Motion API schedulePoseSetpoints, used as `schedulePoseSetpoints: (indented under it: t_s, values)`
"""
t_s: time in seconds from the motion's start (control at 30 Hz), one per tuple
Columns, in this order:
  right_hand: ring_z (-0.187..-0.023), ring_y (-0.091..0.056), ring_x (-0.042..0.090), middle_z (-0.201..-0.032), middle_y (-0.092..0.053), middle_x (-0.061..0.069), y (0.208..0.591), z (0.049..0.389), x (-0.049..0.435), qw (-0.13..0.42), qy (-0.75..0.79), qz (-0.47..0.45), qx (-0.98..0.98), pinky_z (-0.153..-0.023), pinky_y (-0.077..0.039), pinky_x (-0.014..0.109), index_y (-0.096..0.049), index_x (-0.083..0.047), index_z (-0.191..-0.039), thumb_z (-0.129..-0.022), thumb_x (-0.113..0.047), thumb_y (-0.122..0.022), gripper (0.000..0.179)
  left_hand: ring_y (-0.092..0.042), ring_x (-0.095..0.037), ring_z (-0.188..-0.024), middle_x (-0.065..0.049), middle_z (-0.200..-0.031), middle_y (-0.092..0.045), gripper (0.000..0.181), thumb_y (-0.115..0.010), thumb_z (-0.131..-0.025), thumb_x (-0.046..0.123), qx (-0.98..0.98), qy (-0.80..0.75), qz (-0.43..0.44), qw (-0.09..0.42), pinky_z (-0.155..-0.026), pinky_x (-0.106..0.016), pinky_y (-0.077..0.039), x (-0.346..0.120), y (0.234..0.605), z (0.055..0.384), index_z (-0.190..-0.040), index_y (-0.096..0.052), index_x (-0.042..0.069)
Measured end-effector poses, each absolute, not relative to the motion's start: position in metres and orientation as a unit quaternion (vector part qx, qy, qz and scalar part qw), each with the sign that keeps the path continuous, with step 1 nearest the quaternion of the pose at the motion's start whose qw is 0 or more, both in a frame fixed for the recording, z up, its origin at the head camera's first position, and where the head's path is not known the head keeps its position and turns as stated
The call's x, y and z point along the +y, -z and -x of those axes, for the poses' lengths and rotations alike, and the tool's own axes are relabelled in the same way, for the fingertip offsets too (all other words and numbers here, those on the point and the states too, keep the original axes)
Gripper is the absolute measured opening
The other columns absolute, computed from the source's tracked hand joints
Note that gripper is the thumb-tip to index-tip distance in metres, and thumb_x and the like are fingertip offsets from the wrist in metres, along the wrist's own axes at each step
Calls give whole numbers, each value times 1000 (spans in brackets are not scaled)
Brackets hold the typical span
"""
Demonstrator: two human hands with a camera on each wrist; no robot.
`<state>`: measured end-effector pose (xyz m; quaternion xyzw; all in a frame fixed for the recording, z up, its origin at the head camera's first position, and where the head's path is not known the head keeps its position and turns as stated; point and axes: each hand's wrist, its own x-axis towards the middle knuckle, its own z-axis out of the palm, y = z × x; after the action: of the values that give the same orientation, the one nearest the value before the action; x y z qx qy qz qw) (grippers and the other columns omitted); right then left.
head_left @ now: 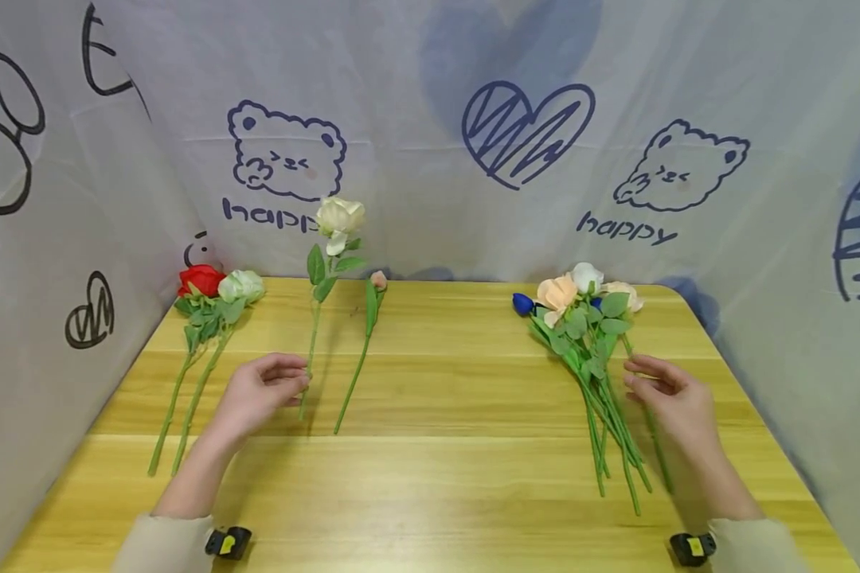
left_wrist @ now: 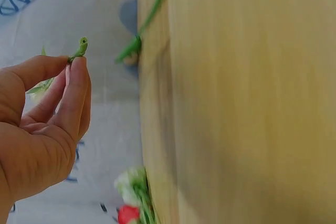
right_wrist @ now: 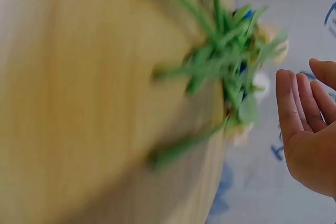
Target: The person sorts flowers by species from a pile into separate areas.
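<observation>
Between thumb and fingertips, my left hand (head_left: 263,390) pinches the green stem of a white rose (head_left: 341,216), which stands raised with its bloom up against the cloth. The left wrist view shows the stem's cut end (left_wrist: 83,42) poking out above the pinch of the left hand (left_wrist: 50,108). At the right, my right hand (head_left: 677,402) hovers beside a bunch of artificial flowers (head_left: 589,342) with peach, white and blue heads. Its fingers are loosely bent, and the right wrist view shows nothing held in the right hand (right_wrist: 307,124).
A pink-tipped bud on a stem (head_left: 361,362) lies right of the raised rose. Farther left lie a red rose (head_left: 201,280) and a pale green-white rose (head_left: 241,286), stems toward me. Printed cloth (head_left: 416,199) hangs behind and beside the wooden table (head_left: 444,477).
</observation>
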<state>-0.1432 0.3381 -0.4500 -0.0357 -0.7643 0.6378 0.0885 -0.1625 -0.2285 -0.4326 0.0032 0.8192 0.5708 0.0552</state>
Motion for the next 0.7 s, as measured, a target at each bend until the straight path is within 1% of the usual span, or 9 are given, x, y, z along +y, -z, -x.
schedulePoseSetpoints:
  t_s: [0.07,0.17,0.3,0.4,0.57,0.7]
  values:
    - [-93,-71,1,-111,-73,-17,453,141,350,86,-604,39,-791,-78,-63,23,-69,-10,-132,-98,-13,-75,35,-69,-11,-97,-24,-124,-67,41,-68,-102,13,826,-561,4,53,-82,-33,-64,-242,433,159,-137,-60,-7]
    - [-90,-69,-3,-111,-70,-23,457,138,363,79,-536,41,-839,-76,-62,22,-64,-4,-137,-101,-18,-72,40,-70,-9,-97,-25,-126,-66,43,-68,-102,15,835,-548,10,51,-82,-32,-64,-262,434,155,-137,-59,-8]
    - [-89,-70,-2,-111,-69,-25,462,137,377,60,-491,42,-868,-75,-63,23,-56,6,-143,-102,-24,-69,52,-69,-6,-95,-27,-126,-66,45,-67,-104,18,850,-524,18,52,-82,-32,-64,-288,435,150,-138,-58,-9]
    - [-88,-71,0,-109,-68,-28,465,139,385,43,-496,53,-866,-74,-63,25,-55,6,-144,-102,-27,-70,55,-69,-5,-94,-28,-127,-65,47,-66,-105,20,859,-509,25,58,-82,-32,-64,-304,436,146,-139,-56,-10]
    - [-87,-73,1,-105,-68,-31,470,145,397,21,-525,75,-847,-74,-63,24,-57,1,-143,-101,-26,-71,52,-70,-5,-93,-28,-127,-65,50,-65,-105,21,863,-500,35,66,-82,-32,-64,-322,442,144,-140,-54,-12]
    - [-88,-71,-2,-105,-67,-31,472,149,398,9,-515,71,-854,-75,-63,23,-54,6,-144,-102,-25,-71,55,-71,-8,-94,-28,-126,-65,48,-64,-105,20,870,-487,42,73,-80,-32,-64,-331,449,144,-139,-55,-13]
